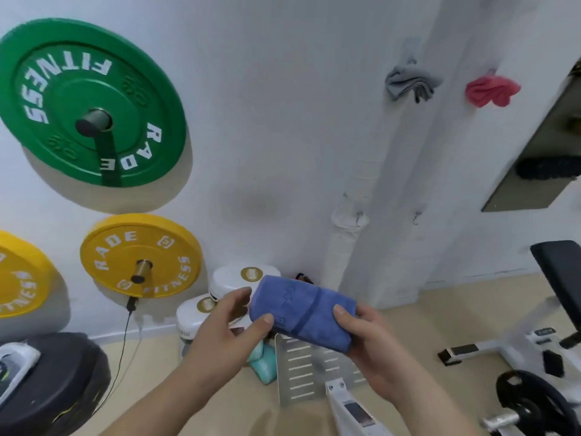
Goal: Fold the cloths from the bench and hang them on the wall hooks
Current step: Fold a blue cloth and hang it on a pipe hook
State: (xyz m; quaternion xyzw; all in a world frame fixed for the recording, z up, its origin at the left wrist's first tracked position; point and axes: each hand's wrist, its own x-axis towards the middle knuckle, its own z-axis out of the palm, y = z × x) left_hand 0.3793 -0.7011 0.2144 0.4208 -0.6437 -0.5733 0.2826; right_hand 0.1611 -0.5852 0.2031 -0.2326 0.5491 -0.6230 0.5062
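At lower centre of the frame, the left hand (pixel 226 325) and right hand (pixel 371 341) are each pinching an end of the folded blue cloth (pixel 301 313), probably behaving soft, light and limp, calling for a grip across all its layers.

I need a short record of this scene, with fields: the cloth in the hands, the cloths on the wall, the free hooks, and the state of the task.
in hands: folded blue cloth, gripped by left hand and right hand
on wall: grey cloth; pink cloth
free hooks: left hook; right hook, both lower on the wall
task state: blue cloth not yet hung
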